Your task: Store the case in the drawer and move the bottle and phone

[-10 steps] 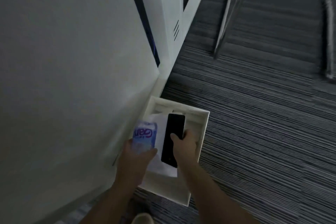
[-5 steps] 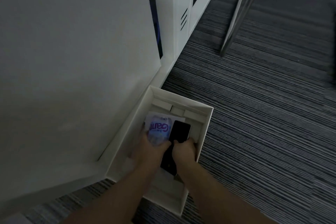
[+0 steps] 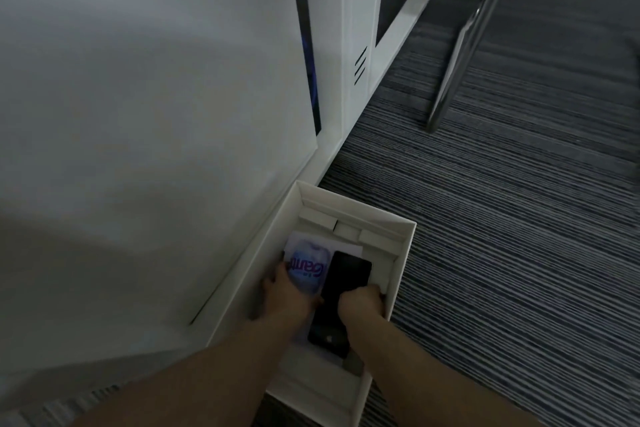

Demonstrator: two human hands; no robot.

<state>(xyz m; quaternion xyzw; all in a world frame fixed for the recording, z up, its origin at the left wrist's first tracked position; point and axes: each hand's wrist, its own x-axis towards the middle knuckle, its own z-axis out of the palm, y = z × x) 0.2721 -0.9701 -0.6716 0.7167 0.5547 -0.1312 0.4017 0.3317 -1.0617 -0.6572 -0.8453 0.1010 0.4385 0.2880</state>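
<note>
Lower centre of frame, inside the open drawer [image 3: 398, 274]: left hand [image 3: 289, 295] wrapped round the bottle [image 3: 308, 269], right hand [image 3: 360, 303] clamped on the phone [image 3: 341, 288].

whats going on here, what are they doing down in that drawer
A person is reaching with both hands into an open white drawer pulled out low over a striped carpet. The left hand grips a plastic bottle with a blue and purple label; the right hand holds a black phone beside it. Both items are down inside the drawer, over white paper. Whether they rest on the bottom is unclear.
</note>
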